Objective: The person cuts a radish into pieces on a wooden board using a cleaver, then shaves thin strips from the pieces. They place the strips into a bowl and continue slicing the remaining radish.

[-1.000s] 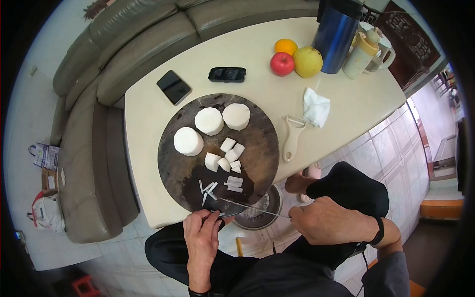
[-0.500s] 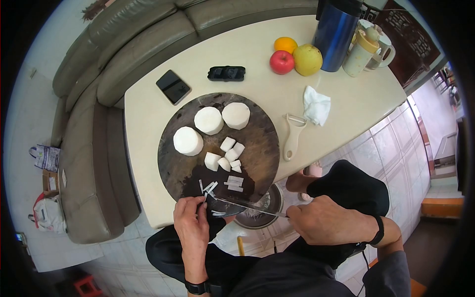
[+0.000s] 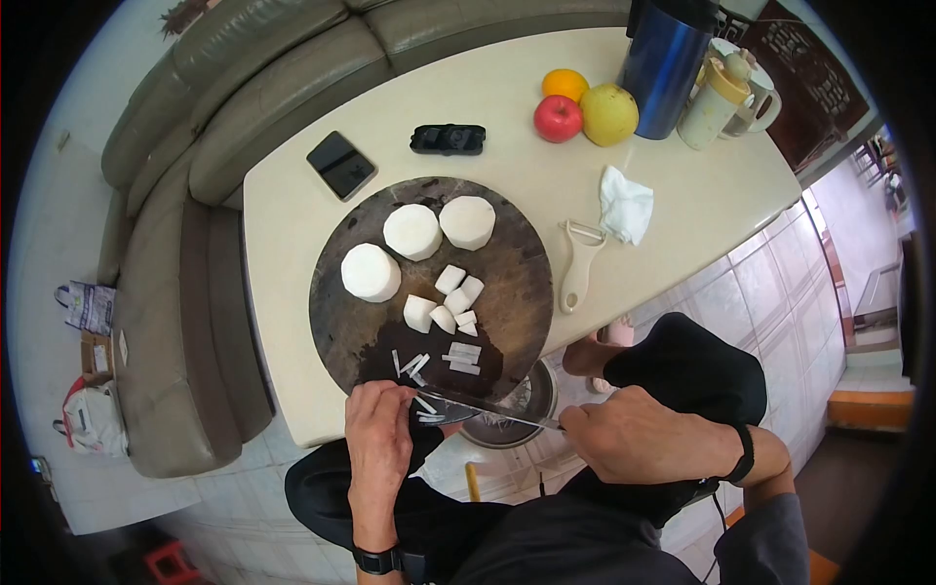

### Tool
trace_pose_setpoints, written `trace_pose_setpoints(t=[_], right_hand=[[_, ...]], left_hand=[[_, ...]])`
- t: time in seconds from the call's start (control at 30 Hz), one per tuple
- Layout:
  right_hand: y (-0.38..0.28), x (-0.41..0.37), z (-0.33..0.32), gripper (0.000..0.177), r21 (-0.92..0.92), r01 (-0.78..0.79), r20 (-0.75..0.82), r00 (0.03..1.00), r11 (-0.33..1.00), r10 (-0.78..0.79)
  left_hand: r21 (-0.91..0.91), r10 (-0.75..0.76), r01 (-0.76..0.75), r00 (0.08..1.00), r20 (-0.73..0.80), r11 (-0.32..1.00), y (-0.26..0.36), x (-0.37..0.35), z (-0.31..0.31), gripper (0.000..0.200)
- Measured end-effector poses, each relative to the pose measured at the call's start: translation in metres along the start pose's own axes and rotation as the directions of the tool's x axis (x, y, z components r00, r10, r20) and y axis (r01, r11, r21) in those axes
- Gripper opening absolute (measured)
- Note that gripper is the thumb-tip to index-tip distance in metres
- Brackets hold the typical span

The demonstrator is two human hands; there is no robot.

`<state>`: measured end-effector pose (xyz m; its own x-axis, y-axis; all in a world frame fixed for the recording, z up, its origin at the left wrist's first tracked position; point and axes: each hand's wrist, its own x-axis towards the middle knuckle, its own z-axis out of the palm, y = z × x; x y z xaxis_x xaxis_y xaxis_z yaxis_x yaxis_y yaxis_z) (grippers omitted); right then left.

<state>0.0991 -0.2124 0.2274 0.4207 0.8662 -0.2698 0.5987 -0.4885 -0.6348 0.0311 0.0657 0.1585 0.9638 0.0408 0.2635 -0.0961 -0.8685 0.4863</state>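
Observation:
My right hand (image 3: pixel 629 436) is wrapped round the handle of a knife (image 3: pixel 487 407), its blade reaching left over the near edge of the round dark cutting board (image 3: pixel 517 283). Beside the blade's tip, my left hand (image 3: pixel 380 424) has its fingers pressed together at the board's edge; what they hold, if anything, is hidden. Thin white strips (image 3: pixel 414 365) lie just beyond my left fingers, and flat white slices (image 3: pixel 464 357) rest to their right. Farther back are small white chunks (image 3: pixel 418 313) and three thick white rounds (image 3: pixel 411 232).
Beyond the board lie a phone (image 3: pixel 341 166) and a black case (image 3: pixel 448 139). A peeler (image 3: pixel 581 263), white cloth (image 3: pixel 626 205), red apple (image 3: pixel 558 119) and blue flask (image 3: pixel 668 68) stand or lie rightward. Under the board's edge is a metal bowl (image 3: pixel 546 390).
My left hand has shifted slightly, its fingers now drawn closer together. The knife's blade has moved a little left, and some strips near its tip lie differently.

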Motion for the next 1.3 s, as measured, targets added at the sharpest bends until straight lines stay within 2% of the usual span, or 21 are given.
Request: trace_pose_setpoints(t=[0.13, 0.23, 0.6, 0.8, 0.97, 1.3], right_hand=[[-0.006, 0.005, 0.004, 0.024, 0.044, -0.010, -0.022, 1.000, 0.999, 0.011], [-0.012, 0.008, 0.007, 0.025, 0.059, -0.029, -0.005, 1.000, 0.998, 0.030], [-0.016, 0.012, 0.010, 0.021, 0.042, -0.040, -0.029, 0.999, 0.998, 0.041], [-0.015, 0.013, 0.011, 0.022, 0.067, 0.016, -0.074, 0.997, 0.998, -0.011], [-0.017, 0.014, 0.013, 0.025, 0.003, -0.011, -0.037, 0.999, 1.000, 0.011], [-0.021, 0.017, 0.016, 0.027, 0.049, -0.039, 0.031, 0.999, 0.998, 0.037]], left_hand=[[-0.063, -0.077, 0.072, 0.994, -0.072, 0.995, 0.004, -0.015, -0.003, 0.016], [-0.017, 0.065, -0.066, 0.996, -0.059, 0.998, 0.003, -0.027, -0.003, 0.024], [0.003, 0.115, -0.115, 0.991, -0.064, 0.993, 0.013, -0.022, 0.005, 0.021], [0.083, 0.097, -0.089, 0.990, -0.101, 0.993, 0.018, -0.027, 0.012, 0.021], [0.088, 0.105, -0.093, 0.985, -0.136, 0.992, 0.015, -0.031, 0.016, 0.022], [0.072, 0.098, -0.089, 0.986, -0.132, 0.993, 0.014, -0.031, 0.017, 0.021]])
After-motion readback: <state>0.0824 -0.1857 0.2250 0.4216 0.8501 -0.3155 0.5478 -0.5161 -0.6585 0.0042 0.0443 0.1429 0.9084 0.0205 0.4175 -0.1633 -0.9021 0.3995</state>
